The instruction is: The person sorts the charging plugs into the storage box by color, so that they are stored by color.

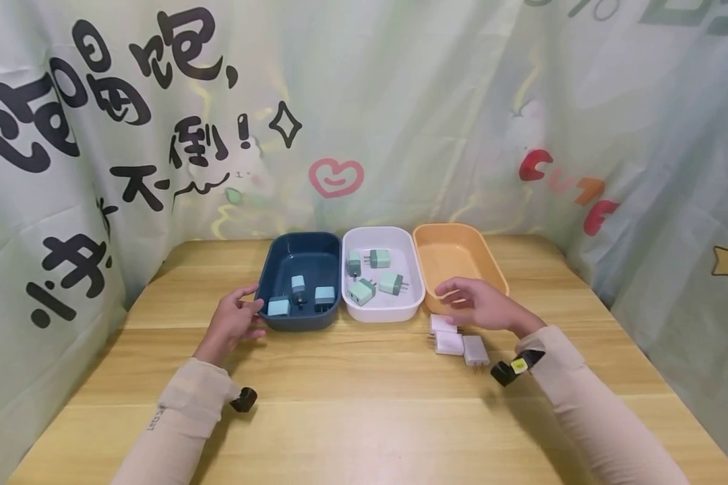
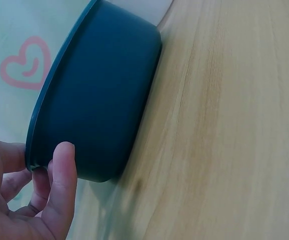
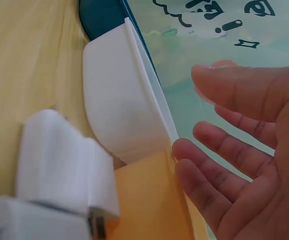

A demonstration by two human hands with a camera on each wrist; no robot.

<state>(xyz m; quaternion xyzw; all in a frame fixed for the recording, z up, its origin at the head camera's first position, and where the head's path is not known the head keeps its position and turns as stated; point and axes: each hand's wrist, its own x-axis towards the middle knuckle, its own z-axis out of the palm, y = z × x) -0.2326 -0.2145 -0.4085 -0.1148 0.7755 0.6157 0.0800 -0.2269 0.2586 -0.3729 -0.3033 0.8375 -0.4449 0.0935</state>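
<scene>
My left hand (image 1: 233,320) is at the front left corner of the dark blue tray (image 1: 306,323). In the left wrist view its thumb reaches behind the tray's rim (image 2: 59,75), other fingers curl against the outside, and one stands apart. My right hand (image 1: 482,306) hovers over the near edge of the orange tray (image 1: 461,246), fingers loosely bent and holding nothing. Just below it lie three white plug adapters (image 1: 449,343) in a cluster on the table. The right wrist view shows the white adapters (image 3: 52,160) close beside the orange tray (image 3: 144,200).
Between the two outer trays stands a white tray (image 1: 383,314) with several green plug adapters (image 1: 392,283). Three light blue adapters (image 1: 324,296) lie in the dark blue tray. A printed curtain (image 1: 400,121) hangs behind the wooden table (image 1: 352,417).
</scene>
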